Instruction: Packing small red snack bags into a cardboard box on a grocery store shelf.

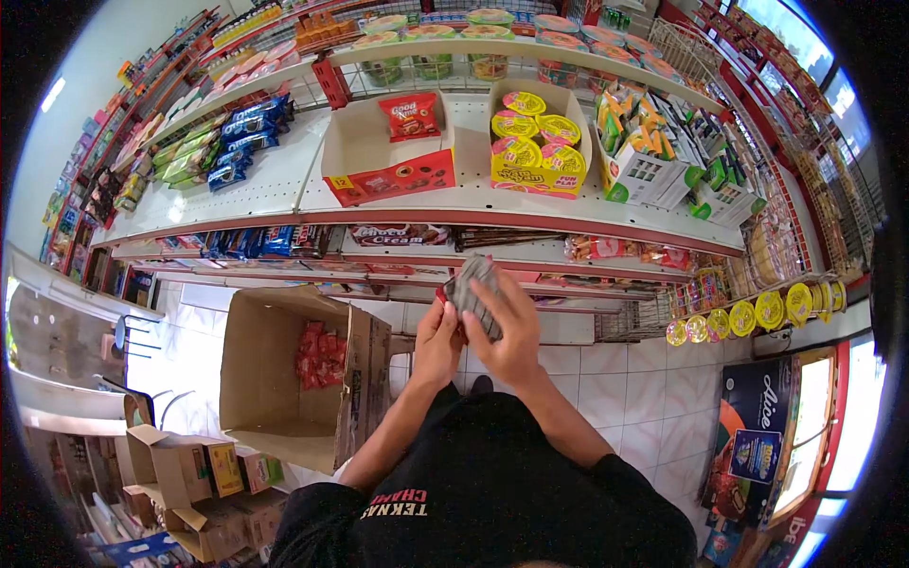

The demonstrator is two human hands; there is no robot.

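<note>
My left hand [438, 341] holds a small red packet [443, 294], mostly hidden by the fingers. My right hand [508, 326] grips a grey striped cloth [477, 287] that lies against the packet. Both hands are close together in front of the shelf edge. On the upper shelf stands an open display carton [398, 177] with one red Good Time packet [410, 117] at its back. A large open cardboard box [284, 419] on my left contains several small red packets [321, 355].
Yellow cups in a Nyam Nyam carton [540, 177] and white cartons of sachets [643, 174] share the upper shelf with Oreo packs [245, 135]. Smaller opened cartons [174, 468] stand at lower left. A wire rack [632, 319] is at right, a dark Aice chest [753, 440] at lower right.
</note>
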